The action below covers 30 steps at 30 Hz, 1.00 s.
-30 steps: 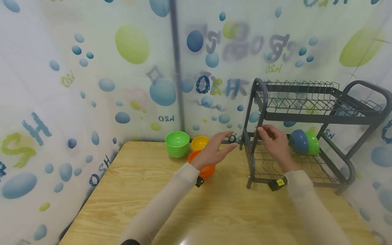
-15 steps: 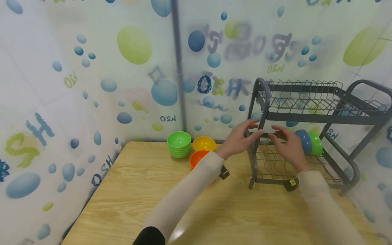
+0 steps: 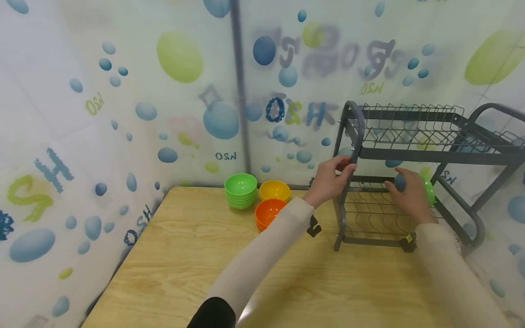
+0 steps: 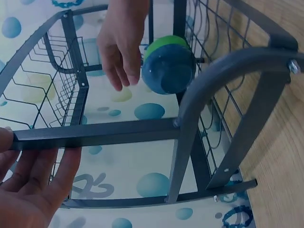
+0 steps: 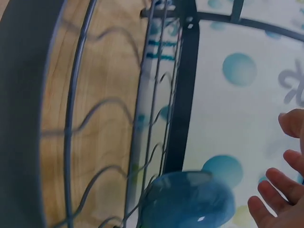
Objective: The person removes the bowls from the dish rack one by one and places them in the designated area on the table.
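Observation:
A two-tier grey dish rack stands at the right of the table. My left hand grips a bar at the rack's left side; in the left wrist view its thumb lies above the bar and the fingers beneath. On the lower tier a blue bowl and a green bowl stand tilted on their sides, pressed together. My right hand is inside the lower tier with fingers spread, largely covering the bowls in the head view. In the right wrist view those fingers are apart from the blue bowl.
A stack of several green bowls stands at the back of the wooden table. Beside it are a yellow bowl and, nearer, stacked orange bowls. A patterned curtain hangs directly behind.
My left hand has moved right from above the orange bowls and taken hold of the rack. My right hand has left the rack's left post and shifted right to the blue bowl.

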Each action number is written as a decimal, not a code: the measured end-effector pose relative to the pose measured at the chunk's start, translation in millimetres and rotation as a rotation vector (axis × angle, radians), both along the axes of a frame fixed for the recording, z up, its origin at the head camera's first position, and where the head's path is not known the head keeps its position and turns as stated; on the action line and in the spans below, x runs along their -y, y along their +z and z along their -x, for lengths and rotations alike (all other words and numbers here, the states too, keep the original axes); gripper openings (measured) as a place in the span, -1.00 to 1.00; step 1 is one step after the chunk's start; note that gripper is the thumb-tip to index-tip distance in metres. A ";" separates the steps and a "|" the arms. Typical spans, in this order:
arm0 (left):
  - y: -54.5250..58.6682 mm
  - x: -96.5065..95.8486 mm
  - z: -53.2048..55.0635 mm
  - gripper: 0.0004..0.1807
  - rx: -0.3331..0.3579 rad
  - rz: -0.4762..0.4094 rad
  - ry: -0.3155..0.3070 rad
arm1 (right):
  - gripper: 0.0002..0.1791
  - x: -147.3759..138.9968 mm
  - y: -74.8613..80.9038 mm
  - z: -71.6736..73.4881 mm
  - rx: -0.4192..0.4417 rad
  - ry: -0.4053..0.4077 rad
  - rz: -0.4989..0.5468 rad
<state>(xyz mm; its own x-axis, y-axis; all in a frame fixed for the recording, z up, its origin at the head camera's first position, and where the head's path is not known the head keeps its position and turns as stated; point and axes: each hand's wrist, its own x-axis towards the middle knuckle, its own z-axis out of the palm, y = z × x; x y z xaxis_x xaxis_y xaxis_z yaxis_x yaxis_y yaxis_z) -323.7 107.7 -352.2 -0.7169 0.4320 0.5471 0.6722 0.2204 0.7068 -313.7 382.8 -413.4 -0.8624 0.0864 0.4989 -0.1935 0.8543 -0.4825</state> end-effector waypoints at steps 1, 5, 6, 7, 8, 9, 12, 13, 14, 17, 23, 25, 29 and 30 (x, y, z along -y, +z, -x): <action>0.5 0.3 0.7 -0.67 -0.011 0.003 -0.001 | -0.38 -3.3 0.1 0.9 -0.012 -0.008 -0.004; 2.7 1.1 0.7 -0.69 -0.041 0.032 -0.003 | -0.37 -16.2 1.4 1.1 0.015 -0.059 0.024; 2.9 0.9 0.6 -0.69 -0.044 0.033 -0.006 | -0.36 -19.1 2.1 0.2 0.026 -0.068 0.036; 3.0 0.5 0.5 -0.70 -0.048 0.035 -0.007 | -0.34 -22.6 2.3 -0.4 0.039 -0.074 0.047; 3.1 0.2 0.3 -0.70 -0.051 0.037 -0.006 | -0.33 -26.4 1.5 -0.4 0.056 -0.086 0.056; 3.1 -0.2 0.1 -0.71 -0.054 0.037 -0.006 | -0.31 -29.8 1.0 -0.4 0.070 -0.094 0.065; 1.7 -2.1 0.6 -0.73 -0.062 0.033 -0.003 | -0.25 -37.3 -1.1 -1.6 0.139 -0.127 0.100; 1.4 -2.6 0.5 -0.73 -0.062 0.032 -0.003 | -0.24 -39.9 -2.3 -1.6 0.165 -0.140 0.111; 0.8 -3.1 0.5 -0.74 -0.062 0.030 -0.002 | -0.23 -41.3 -3.1 -2.5 0.195 -0.153 0.124; -1.3 -4.3 0.0 -0.75 -0.051 0.022 -0.007 | -0.22 -45.8 -6.3 -5.3 0.261 -0.184 0.137; -2.3 -4.2 -2.7 -0.75 -0.031 0.010 -0.017 | -0.33 -49.8 -16.9 -7.1 0.293 -0.289 0.182; -2.6 -3.6 -3.0 -0.74 -0.034 0.011 -0.011 | -0.37 -48.0 -18.3 -6.8 0.286 -0.324 0.212; -3.7 -0.8 -3.2 -0.74 -0.046 0.009 0.010 | -0.38 -44.3 -18.2 -4.8 0.284 -0.343 0.245; -4.1 0.2 -3.0 -0.74 -0.049 0.005 0.013 | -0.38 -43.8 -17.9 -4.1 0.290 -0.342 0.252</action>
